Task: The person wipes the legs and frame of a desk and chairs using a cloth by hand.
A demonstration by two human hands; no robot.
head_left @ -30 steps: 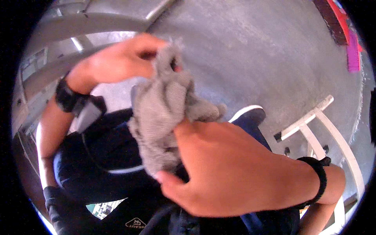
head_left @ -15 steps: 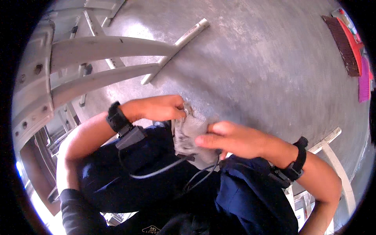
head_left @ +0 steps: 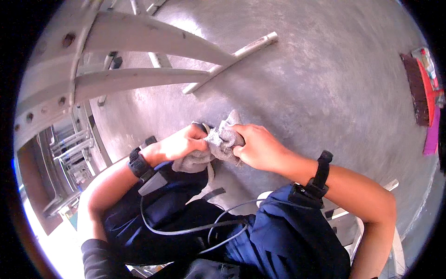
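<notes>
A grey, knit-looking cloth (head_left: 224, 143) is bunched between my two hands, above the floor and in front of my knees. My left hand (head_left: 185, 142) is closed on its left part, and a fold of the grey fabric hangs below those fingers. With thumb and fingers my right hand (head_left: 259, 147) pinches the crumpled right part. One end of the cloth sticks up beyond the right hand's fingers. Whether it is a rag or a glove I cannot tell. Both wrists wear black straps with small dark boxes.
A pale metal frame (head_left: 153, 39) with worn legs stands at the far left. A red broom head (head_left: 426, 83) with dark bristles lies at the far right, beside a purple piece (head_left: 432, 135). Thin grey cables (head_left: 186, 231) loop across my lap.
The cloth is now more bunched up and twisted. My right hand has moved up and grips it with the fingers, while my left hand has shifted left and lower. The whole view has also shifted.
</notes>
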